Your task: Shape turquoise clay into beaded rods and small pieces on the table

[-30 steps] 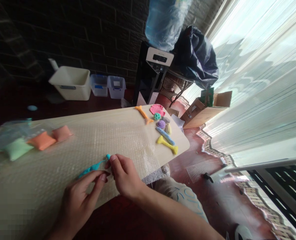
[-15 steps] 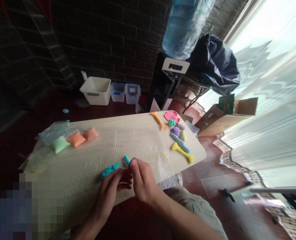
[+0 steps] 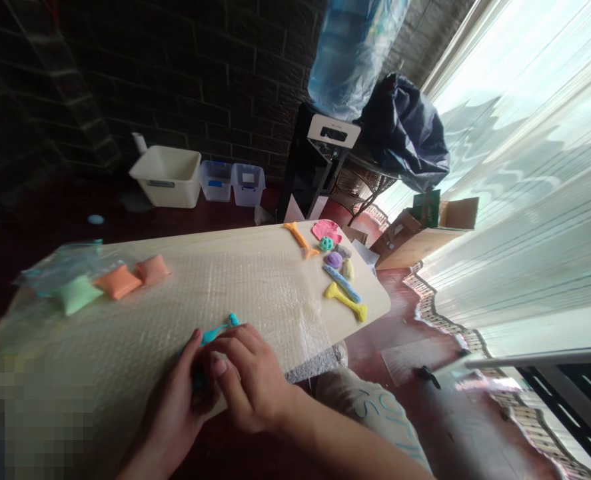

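Left hand (image 3: 168, 407) curls round teal clay (image 3: 209, 335); right hand (image 3: 255, 380) bunches over it, grip hidden; tugging could snap the thin strand (image 3: 222, 328).

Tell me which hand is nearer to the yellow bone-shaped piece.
Right: the right hand is left of the yellow piece and lower in view; the left hand is farther left.

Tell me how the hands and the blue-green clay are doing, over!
Left hand and right hand close together, fingers curled. Blue-green clay at hands, partly hidden. Bubble wrap spread beneath.
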